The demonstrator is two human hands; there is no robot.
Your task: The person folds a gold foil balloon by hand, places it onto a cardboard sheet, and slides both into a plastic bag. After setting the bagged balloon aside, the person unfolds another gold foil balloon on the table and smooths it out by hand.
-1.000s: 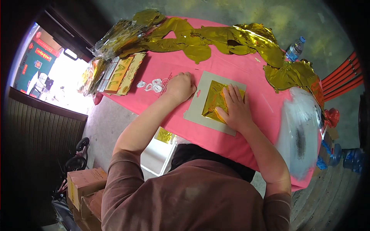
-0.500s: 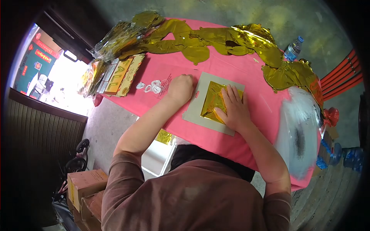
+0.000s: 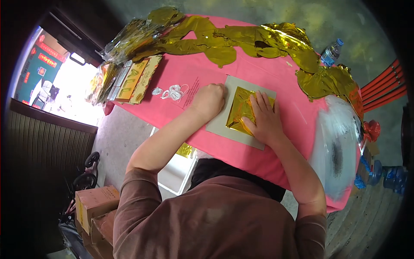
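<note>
A grey card (image 3: 220,123) lies on the pink cloth. On the card is a folded square of gold foil (image 3: 238,113). My right hand (image 3: 266,117) rests flat on the foil's right part with its fingers spread. My left hand (image 3: 210,101) is closed at the card's left edge, its fingers curled under; what they hold, if anything, is hidden. A clear plastic bag with dark print (image 3: 191,93) lies flat beside my left hand. Coiled white string (image 3: 175,92) rests left of that hand.
Gold foil balloons (image 3: 222,55) line the table's far side. Packets and printed cards (image 3: 137,80) stand at the left, a stack of clear bags (image 3: 334,151) at the right. Beyond the table's edge are a water bottle (image 3: 331,53) and cardboard boxes (image 3: 97,202).
My left hand has moved right and now covers part of the card's left side. My right hand still presses on the foil, a little further right in the view.
</note>
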